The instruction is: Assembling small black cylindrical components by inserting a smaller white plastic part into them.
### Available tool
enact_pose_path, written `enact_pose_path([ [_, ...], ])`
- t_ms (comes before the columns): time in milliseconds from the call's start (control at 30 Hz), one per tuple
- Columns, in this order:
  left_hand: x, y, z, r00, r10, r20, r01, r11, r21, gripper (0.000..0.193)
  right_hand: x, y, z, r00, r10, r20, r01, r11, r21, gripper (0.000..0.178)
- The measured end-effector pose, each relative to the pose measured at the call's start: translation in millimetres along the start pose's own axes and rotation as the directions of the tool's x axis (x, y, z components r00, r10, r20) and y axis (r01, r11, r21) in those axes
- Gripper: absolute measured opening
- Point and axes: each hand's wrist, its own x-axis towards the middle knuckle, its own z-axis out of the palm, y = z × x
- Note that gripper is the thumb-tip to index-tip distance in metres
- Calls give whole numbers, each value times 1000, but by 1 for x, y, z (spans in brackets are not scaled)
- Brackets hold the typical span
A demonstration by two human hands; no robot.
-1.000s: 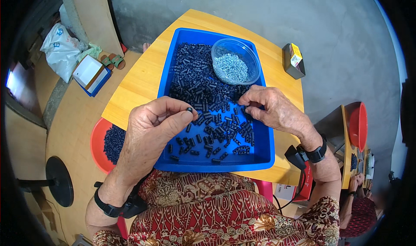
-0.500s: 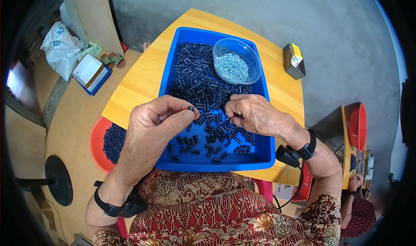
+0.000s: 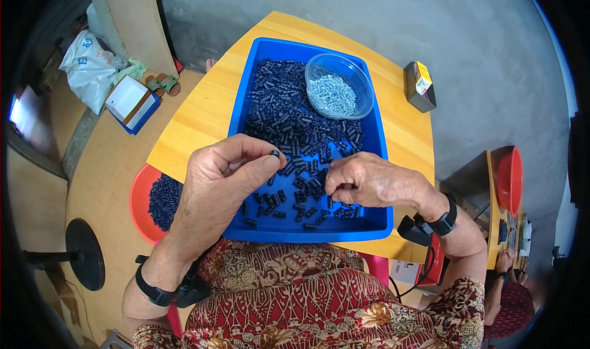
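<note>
My left hand (image 3: 222, 175) is closed in a pinch on a small black cylindrical part (image 3: 275, 154), held above the blue tray (image 3: 295, 234). To its right, my right hand (image 3: 382, 180) reaches low over the near right part of the tray. Its fingertips are pressed together among the loose parts; whatever lies between them, if anything, is hidden. A dense heap of the same black parts (image 3: 276, 100) fills the far half of the tray, while several lie scattered nearer to me. In the tray's far right corner sits a clear round tub (image 3: 313, 66) of small silvery metal pieces (image 3: 335, 94).
Under the tray is a yellow wooden table (image 3: 190, 127). A red basin (image 3: 136, 204) of black parts stands lower, at the left. A dark box (image 3: 420, 97) with a yellow packet is at the table's right edge. Another person's hand (image 3: 505, 260) shows far right.
My right hand has come nearer and slightly to the right, down from the heap's edge to the scattered parts. My left hand keeps its pinch, almost unmoved.
</note>
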Motion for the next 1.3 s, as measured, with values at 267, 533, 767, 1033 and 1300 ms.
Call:
enact_pose_path([
  [267,0,2,-2,1000,-22,6,22,999,38,18,11,-5,-14,987,53,-151,-43,997,69,7],
  [533,1,-1,-3,1000,-4,6,3,999,37,18,10,3,-19,983,117,-144,-117,993,7,10],
  [767,0,1,-2,1000,-10,8,10,999,34,18,5,6,-3,991,89,-102,-109,972,-207,12],
  [1033,1,1,-2,1000,-9,22,8,999,31,17,1,2,-2,972,49,-229,-71,994,-88,7],
  [1300,2,0,0,1000,-21,19,20,999,37,16,-12,-8,-9,947,203,-249,4,768,640,10],
])
